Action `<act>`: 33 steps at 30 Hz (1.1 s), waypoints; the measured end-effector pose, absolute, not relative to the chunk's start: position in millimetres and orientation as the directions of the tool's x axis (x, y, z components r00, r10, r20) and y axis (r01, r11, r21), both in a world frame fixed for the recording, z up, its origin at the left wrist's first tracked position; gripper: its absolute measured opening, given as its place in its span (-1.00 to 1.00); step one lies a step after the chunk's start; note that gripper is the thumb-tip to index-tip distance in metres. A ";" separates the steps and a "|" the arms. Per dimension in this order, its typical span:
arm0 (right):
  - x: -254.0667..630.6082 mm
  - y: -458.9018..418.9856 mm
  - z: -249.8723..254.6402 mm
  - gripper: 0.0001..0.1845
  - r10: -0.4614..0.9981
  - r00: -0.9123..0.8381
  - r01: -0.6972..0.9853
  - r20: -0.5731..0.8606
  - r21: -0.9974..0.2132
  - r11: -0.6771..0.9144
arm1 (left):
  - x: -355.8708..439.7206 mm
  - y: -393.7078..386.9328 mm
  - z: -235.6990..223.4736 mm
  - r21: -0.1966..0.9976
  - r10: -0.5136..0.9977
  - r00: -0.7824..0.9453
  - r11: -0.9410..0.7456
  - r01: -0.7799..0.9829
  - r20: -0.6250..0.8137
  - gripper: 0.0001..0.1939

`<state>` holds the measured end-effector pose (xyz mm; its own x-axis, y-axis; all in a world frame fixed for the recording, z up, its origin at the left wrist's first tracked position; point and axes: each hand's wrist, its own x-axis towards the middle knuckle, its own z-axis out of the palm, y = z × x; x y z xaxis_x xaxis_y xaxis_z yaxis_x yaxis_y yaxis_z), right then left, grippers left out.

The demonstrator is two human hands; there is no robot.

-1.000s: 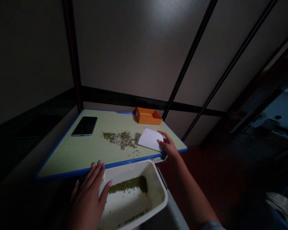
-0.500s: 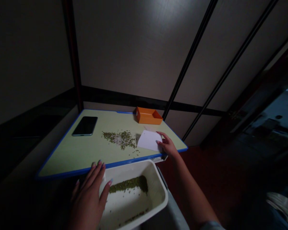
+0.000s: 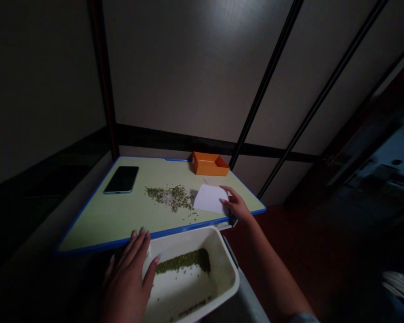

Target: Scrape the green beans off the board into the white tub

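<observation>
My right hand (image 3: 236, 204) pinches the right side of a white card (image 3: 211, 198), thumb on its face, its lower edge near the tabletop. Just left of the card lies a loose pile of small green grains or beans (image 3: 170, 197) with a whitish patch in its middle. My left hand (image 3: 129, 273) straddles the left wall of a white plastic tub (image 3: 227, 269), thumb over the inside and fingers stretched along the outside. More green grains (image 3: 185, 261) lie banked against the tub's far inner wall, with some scattered over its bottom.
The tub sits against the near edge of a pale green, blue-edged table (image 3: 97, 224). An open orange box (image 3: 210, 166) stands at the back right. A dark-screened phone (image 3: 121, 179) lies on the left. A panelled wall (image 3: 188, 80) rises behind.
The whole view has shifted slightly, so everything sits a little lower and to the right. Both hands keep their holds, and the card stays beside the pile.
</observation>
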<state>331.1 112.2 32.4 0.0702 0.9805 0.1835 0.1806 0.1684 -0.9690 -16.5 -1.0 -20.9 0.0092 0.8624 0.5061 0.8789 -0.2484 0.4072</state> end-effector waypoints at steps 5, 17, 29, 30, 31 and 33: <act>331.1 113.0 30.3 -0.18 0.984 0.040 0.149 0.173 -0.975 0.165 | -17.3 -1.6 -22.4 0.386 0.848 0.018 -0.260 0.885 0.530 -0.48; 327.4 113.9 37.8 -0.19 0.983 -0.009 0.127 0.184 -0.975 0.183 | -17.7 1.6 -25.2 0.403 0.858 0.007 -0.249 0.881 0.514 -0.39; 329.9 117.4 34.9 -0.14 0.985 -0.055 0.149 0.165 -0.974 0.172 | -17.2 -0.2 -19.0 0.417 0.876 0.007 -0.236 0.878 0.482 -0.40; 330.4 118.4 33.9 -0.14 0.985 -0.063 0.143 0.163 -0.975 0.171 | -17.1 -0.3 -18.9 0.415 0.877 0.008 -0.236 0.879 0.481 -0.40; 330.9 119.4 32.9 -0.13 0.984 -0.068 0.138 0.163 -0.975 0.171 | -17.1 -0.4 -18.8 0.411 0.875 0.012 -0.240 0.879 0.485 -0.40; 332.2 120.9 31.1 -0.13 0.983 -0.071 0.135 0.167 -0.975 0.175 | -17.2 -0.7 -18.6 0.402 0.866 0.024 -0.256 0.879 0.499 -0.41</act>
